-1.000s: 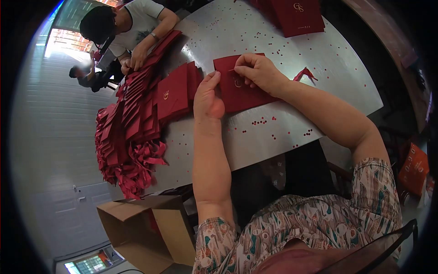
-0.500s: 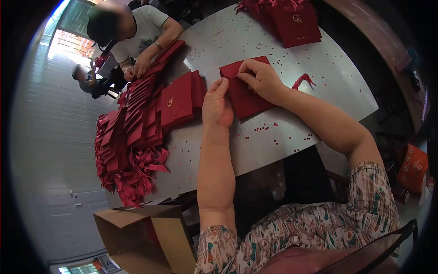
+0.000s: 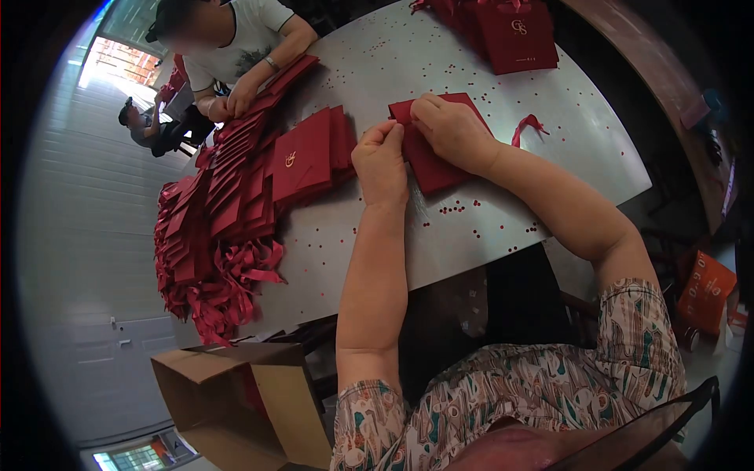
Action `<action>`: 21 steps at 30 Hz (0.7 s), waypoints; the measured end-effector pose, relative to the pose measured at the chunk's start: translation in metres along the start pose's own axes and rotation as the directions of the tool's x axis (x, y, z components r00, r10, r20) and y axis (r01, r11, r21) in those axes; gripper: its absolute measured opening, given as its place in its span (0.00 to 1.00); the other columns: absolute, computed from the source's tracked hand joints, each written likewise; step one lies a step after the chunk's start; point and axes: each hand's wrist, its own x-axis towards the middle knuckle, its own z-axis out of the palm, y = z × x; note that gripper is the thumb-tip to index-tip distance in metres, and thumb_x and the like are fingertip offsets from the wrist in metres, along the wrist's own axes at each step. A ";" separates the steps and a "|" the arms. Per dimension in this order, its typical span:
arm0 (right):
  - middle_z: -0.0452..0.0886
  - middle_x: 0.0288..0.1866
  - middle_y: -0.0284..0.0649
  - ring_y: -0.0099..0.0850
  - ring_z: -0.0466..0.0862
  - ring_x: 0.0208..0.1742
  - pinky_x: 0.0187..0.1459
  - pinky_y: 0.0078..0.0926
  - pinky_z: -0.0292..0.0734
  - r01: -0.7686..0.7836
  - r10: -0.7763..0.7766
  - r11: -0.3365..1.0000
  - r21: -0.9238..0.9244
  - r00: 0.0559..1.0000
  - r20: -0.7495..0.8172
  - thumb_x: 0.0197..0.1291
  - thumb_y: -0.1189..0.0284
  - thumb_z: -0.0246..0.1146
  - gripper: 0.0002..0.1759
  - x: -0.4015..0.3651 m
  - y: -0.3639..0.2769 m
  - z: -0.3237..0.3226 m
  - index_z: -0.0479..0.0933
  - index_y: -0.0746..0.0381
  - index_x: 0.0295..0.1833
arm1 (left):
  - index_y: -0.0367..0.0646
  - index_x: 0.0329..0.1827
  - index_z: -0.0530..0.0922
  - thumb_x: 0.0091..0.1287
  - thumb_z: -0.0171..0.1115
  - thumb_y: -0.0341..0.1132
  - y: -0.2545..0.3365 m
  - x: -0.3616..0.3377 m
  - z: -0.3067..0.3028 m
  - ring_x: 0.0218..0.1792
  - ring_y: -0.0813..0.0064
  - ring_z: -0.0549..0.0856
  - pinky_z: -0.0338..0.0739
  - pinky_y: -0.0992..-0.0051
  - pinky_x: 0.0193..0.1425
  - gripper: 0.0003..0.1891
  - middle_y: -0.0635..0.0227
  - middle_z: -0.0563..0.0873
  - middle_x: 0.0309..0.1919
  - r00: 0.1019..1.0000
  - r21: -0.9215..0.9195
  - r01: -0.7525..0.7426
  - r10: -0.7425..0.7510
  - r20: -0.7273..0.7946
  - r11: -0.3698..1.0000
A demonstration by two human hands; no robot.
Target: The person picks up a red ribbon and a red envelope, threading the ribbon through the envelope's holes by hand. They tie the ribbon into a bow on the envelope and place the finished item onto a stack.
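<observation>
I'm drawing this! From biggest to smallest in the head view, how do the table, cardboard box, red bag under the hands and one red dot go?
1. Table
2. Cardboard box
3. Red bag, partly covered
4. Red dot

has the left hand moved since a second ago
Yes, the left hand has shifted rightward in the view, widening its gap from the gold-logo red bag on its left.

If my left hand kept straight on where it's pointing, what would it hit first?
Probably the flat, rectangular red paper bag under your right hand; your left hand seems right at its edge, though depth is unclear.
</observation>
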 end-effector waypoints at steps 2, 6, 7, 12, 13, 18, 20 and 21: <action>0.77 0.39 0.47 0.51 0.81 0.37 0.36 0.42 0.77 -0.008 0.007 1.000 0.012 1.000 0.009 0.57 0.79 0.57 0.05 0.000 0.001 0.000 0.69 0.64 0.39 | 0.34 0.44 0.82 0.67 0.63 0.27 0.004 -0.003 0.002 0.32 0.84 0.80 0.74 0.83 0.37 0.07 0.72 0.84 0.33 1.000 -0.035 0.025 -0.025 -0.004 0.999; 0.77 0.38 0.48 0.50 0.81 0.38 0.38 0.42 0.77 -0.041 0.041 0.997 0.070 0.999 -0.004 0.58 0.78 0.57 0.05 0.000 0.001 0.003 0.69 0.64 0.40 | 0.33 0.43 0.82 0.67 0.62 0.26 0.004 -0.002 0.003 0.34 0.85 0.79 0.74 0.83 0.40 0.06 0.73 0.84 0.33 0.996 0.137 -0.086 0.087 -0.001 0.987; 0.77 0.38 0.48 0.50 0.81 0.38 0.38 0.42 0.77 -0.042 0.042 0.997 0.070 0.999 -0.003 0.58 0.78 0.57 0.05 0.000 0.001 0.001 0.69 0.64 0.40 | 0.33 0.43 0.82 0.67 0.62 0.26 0.004 -0.003 0.004 0.34 0.85 0.79 0.74 0.83 0.40 0.06 0.73 0.84 0.33 0.996 0.137 -0.084 0.085 -0.001 0.987; 0.77 0.37 0.47 0.49 0.80 0.39 0.39 0.42 0.77 -0.035 0.035 0.998 0.050 0.999 -0.001 0.60 0.75 0.59 0.05 -0.004 0.002 0.008 0.72 0.64 0.40 | 0.33 0.46 0.82 0.68 0.61 0.26 -0.001 -0.002 0.005 0.38 0.84 0.80 0.75 0.83 0.44 0.08 0.70 0.85 0.37 0.998 -0.083 -0.045 0.048 0.039 0.996; 0.77 0.37 0.47 0.49 0.80 0.39 0.39 0.42 0.77 -0.038 0.038 0.998 0.050 0.999 -0.001 0.60 0.75 0.59 0.05 -0.004 0.002 0.008 0.72 0.64 0.40 | 0.33 0.46 0.82 0.68 0.61 0.26 -0.001 -0.002 0.005 0.38 0.84 0.80 0.75 0.83 0.44 0.08 0.70 0.85 0.37 0.998 -0.082 -0.042 0.046 0.041 0.996; 0.78 0.36 0.41 0.38 0.80 0.36 0.38 0.28 0.75 -0.072 0.082 0.977 0.201 0.996 -0.041 0.59 0.75 0.64 0.04 0.000 0.004 -0.005 0.80 0.63 0.39 | 0.32 0.48 0.82 0.69 0.58 0.26 0.009 -0.003 0.003 0.40 0.83 0.82 0.76 0.83 0.44 0.09 0.68 0.86 0.39 0.971 -0.338 0.210 -0.155 0.183 0.917; 0.78 0.35 0.40 0.37 0.80 0.35 0.39 0.28 0.75 -0.084 0.094 0.966 0.245 0.995 -0.029 0.58 0.75 0.65 0.06 -0.001 0.010 -0.006 0.81 0.61 0.41 | 0.32 0.48 0.82 0.68 0.58 0.27 0.010 -0.003 0.003 0.39 0.83 0.82 0.77 0.82 0.43 0.10 0.68 0.86 0.38 0.964 -0.247 0.206 -0.153 0.219 0.947; 0.78 0.34 0.39 0.35 0.80 0.35 0.40 0.27 0.76 -0.098 0.109 0.950 0.295 0.994 -0.020 0.57 0.75 0.66 0.08 0.000 0.011 -0.007 0.83 0.59 0.43 | 0.31 0.48 0.82 0.68 0.57 0.28 0.009 -0.003 0.003 0.38 0.83 0.83 0.78 0.82 0.43 0.11 0.68 0.86 0.38 0.955 -0.148 0.196 -0.155 0.252 0.969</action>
